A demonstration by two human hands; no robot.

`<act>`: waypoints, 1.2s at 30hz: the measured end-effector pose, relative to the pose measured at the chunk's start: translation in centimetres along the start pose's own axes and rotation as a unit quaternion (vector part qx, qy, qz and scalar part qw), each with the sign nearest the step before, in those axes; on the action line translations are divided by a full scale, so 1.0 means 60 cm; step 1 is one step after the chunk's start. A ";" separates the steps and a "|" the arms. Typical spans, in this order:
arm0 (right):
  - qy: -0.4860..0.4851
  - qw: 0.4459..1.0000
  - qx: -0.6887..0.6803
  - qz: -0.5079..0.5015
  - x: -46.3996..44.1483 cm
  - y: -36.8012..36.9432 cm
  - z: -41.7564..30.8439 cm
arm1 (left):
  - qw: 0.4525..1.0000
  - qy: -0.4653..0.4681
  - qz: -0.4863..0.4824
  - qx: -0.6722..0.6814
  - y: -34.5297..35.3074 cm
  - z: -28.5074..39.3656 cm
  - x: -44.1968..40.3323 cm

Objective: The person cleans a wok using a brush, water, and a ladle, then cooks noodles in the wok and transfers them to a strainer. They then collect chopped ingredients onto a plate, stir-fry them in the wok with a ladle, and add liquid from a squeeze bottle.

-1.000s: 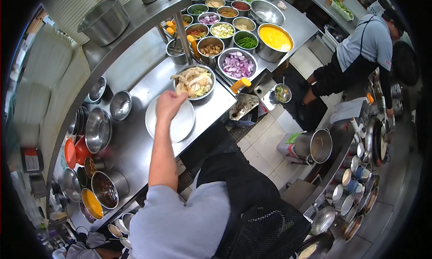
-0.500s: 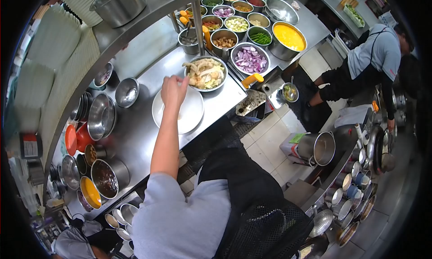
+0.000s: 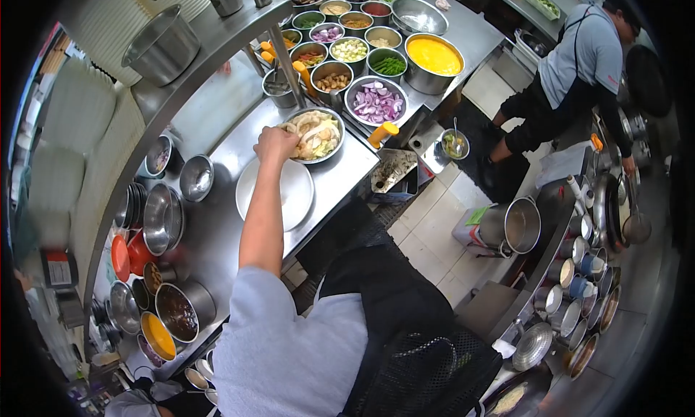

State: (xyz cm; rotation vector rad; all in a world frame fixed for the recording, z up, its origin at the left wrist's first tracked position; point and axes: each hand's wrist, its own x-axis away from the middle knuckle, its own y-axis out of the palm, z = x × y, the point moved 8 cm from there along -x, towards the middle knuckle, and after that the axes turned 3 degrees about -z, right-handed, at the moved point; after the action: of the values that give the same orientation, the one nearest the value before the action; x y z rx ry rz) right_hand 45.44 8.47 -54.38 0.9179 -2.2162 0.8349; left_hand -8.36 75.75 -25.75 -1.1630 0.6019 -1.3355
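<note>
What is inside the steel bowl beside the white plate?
Pale food pieces lie over yellow-green shreds in the steel bowl. The hand covers part of the rim, and the food hides the bottom.

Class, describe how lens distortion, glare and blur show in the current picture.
Head view: the frame darkens to black around a rounded border, and the overhead shelf bows into a curve.
Head view: bright sheen whitens parts of the steel counter; the white plate looks pale, with little detail.
Head view: the pale stacks at far left look soft, while the sliced onions look crisper.
</note>
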 end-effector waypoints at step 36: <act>-0.050 0.998 -0.024 -0.026 -0.046 -0.047 0.100 | 0.955 0.201 0.217 -0.001 -0.052 0.070 0.112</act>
State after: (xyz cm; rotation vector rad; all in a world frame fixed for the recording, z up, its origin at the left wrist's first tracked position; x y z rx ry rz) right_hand 47.54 3.59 -59.22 1.0085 -2.2766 0.7239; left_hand -4.59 71.21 -19.61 -0.7009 1.0861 -1.1862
